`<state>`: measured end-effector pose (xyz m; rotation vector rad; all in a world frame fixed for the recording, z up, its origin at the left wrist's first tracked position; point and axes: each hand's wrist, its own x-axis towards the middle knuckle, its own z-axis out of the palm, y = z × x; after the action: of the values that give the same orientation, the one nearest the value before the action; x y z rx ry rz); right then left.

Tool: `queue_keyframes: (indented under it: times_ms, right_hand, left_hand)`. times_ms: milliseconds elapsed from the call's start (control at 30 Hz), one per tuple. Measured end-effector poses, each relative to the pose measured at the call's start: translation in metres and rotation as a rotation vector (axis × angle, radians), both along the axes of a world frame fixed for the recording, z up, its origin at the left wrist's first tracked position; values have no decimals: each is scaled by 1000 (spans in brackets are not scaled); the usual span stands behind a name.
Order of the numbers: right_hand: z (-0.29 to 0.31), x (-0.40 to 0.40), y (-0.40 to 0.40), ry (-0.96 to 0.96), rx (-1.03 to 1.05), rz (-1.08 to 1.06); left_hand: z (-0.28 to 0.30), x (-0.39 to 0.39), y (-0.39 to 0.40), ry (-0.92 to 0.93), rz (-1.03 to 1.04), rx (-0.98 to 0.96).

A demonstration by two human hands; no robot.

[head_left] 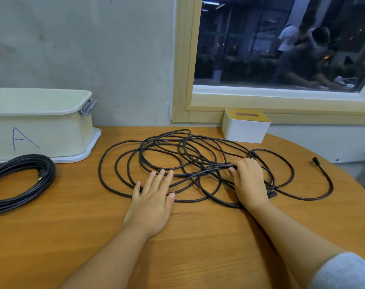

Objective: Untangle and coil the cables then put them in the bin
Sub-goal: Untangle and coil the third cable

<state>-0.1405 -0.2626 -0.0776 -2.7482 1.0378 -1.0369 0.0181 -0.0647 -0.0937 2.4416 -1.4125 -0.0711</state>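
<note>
Here, left hand (151, 202) flat on tangled black cable (177, 155); right hand (248, 181) grips bunched strands; wooden table (198, 236).

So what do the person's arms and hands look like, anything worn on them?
Both hands are bare: no gloves, rings, watch or bracelets show on the left hand or the right hand. The left forearm is uncovered as far as the frame shows. The right arm has a pale grey ribbed knit sleeve pushed up near the elbow.
</note>
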Motion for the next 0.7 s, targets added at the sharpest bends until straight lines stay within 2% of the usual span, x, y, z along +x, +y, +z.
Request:
queue_keyframes:
  times_ms: [67,200,367,500,633,700]
  right_hand:
    - [3,-3,10,-10,-53,40]
    - [15,-5,31,123,-158,146]
    - [20,-21,58,268,-283,459]
    - [10,-34,77,377,-186,588]
    - [11,-42,87,542,-1,518]
    - [16,-46,85,592,31,471]
  left_hand:
    - [0,0,0,18,23,-45]
    - [0,-1,4,66,32,-137]
    - [2,-4,9,13,-72,-183]
    - [4,-8,13,-10,-164,-132]
    - [6,-14,21,97,-180,-50]
    - [3,-15,27,141,-152,-91]
